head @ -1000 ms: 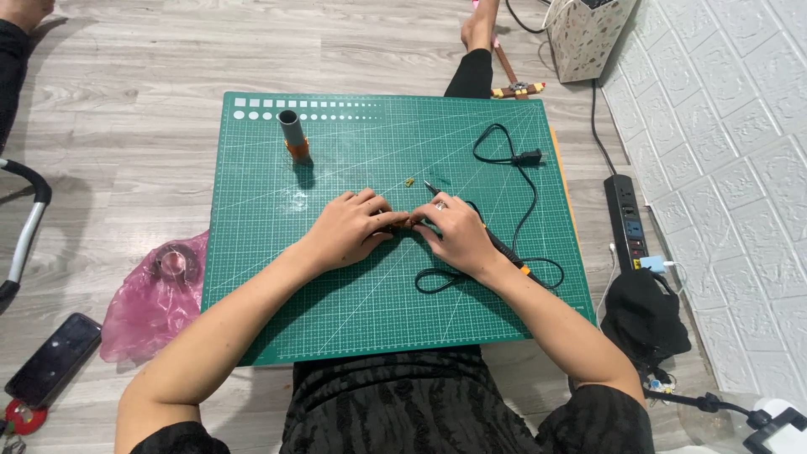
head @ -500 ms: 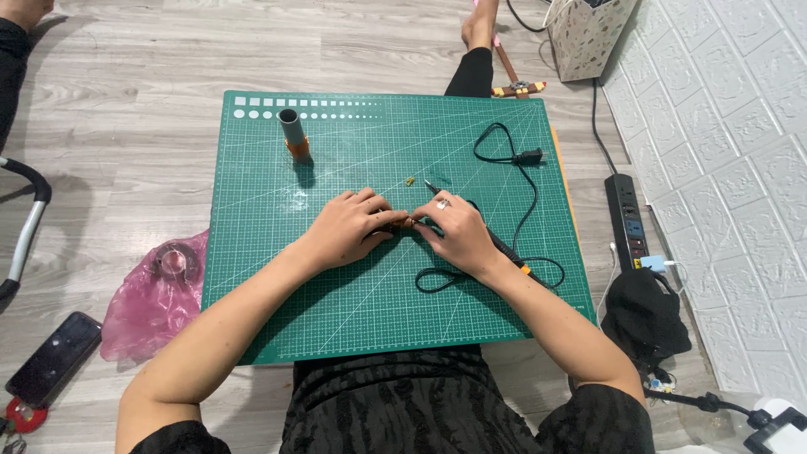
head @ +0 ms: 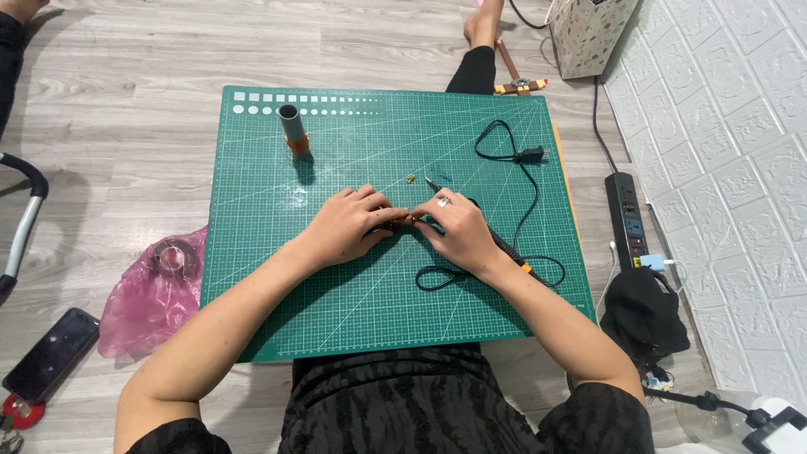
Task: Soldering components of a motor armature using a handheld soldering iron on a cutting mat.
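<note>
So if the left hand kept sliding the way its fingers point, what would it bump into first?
The left hand points rightward across the green mat, so it would most likely meet the right hand first. Their fingertips already nearly touch around a small brownish piece, which may sit between them.

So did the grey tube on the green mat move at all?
No. The grey tube stands upright in the same spot, just below the row of white shapes along the green mat's far edge.
</note>
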